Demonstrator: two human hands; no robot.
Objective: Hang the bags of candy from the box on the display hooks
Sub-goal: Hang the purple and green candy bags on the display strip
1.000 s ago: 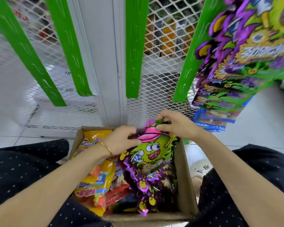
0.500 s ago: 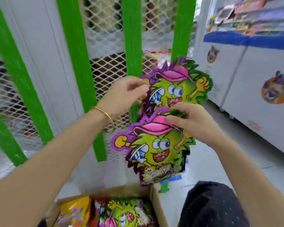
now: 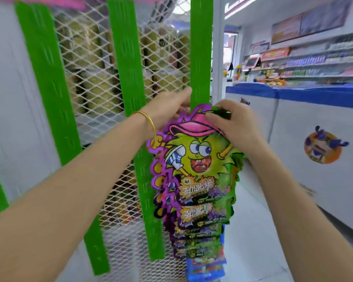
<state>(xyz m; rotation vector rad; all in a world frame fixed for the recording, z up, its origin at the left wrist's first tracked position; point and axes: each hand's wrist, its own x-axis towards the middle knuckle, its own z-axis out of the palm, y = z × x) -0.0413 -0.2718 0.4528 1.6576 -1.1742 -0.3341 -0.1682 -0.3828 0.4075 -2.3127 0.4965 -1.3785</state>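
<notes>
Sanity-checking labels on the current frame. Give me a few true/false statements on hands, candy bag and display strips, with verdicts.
1. Both hands hold the top of the candy bag. True: the left hand and right hand pinch its upper edge.
2. The bag is held against the rightmost green strip. True.
3. The gold bangle is on the right wrist. False: it is on the left wrist.
4. No bags hang below the held one. False: more bags of the same design hang beneath it, with blue packs lower down.
5. The cartoon face on the bag wears a blue cap. False: the cap is pink.
</notes>
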